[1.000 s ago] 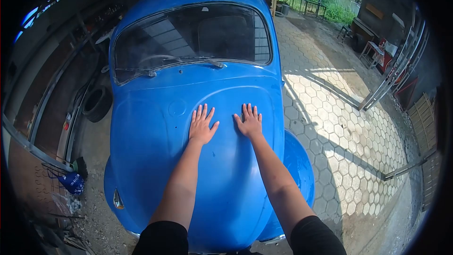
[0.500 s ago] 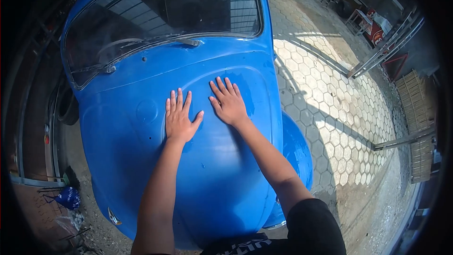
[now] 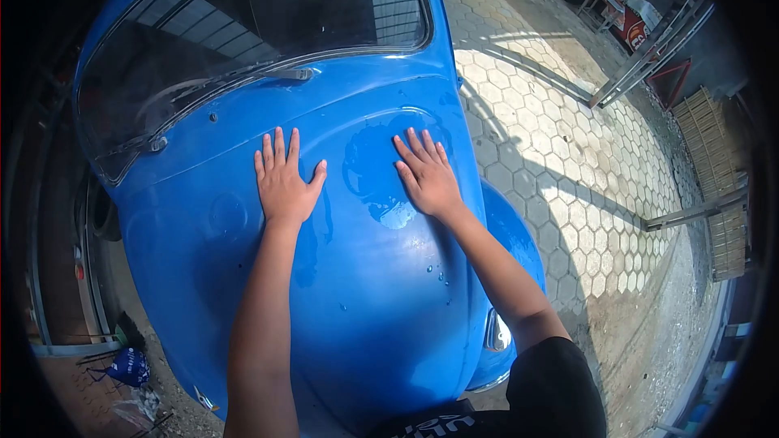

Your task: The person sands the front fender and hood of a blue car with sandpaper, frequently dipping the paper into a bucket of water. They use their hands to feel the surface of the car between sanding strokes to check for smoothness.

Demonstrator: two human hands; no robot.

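Head view: left hand (image 3: 286,188), right hand (image 3: 432,183) on blue bonnet (image 3: 377,308); windscreen (image 3: 300,12) top cropped.

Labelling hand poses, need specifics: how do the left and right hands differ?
Left hand: fingers nearly straight up the picture; right hand: fingers slanted up-left.
Left hand is beside the round mark; right hand, at the large wet patch's right side.
Shared: both bare, palms toward the blue hood, fingers extended, thumbs inward.
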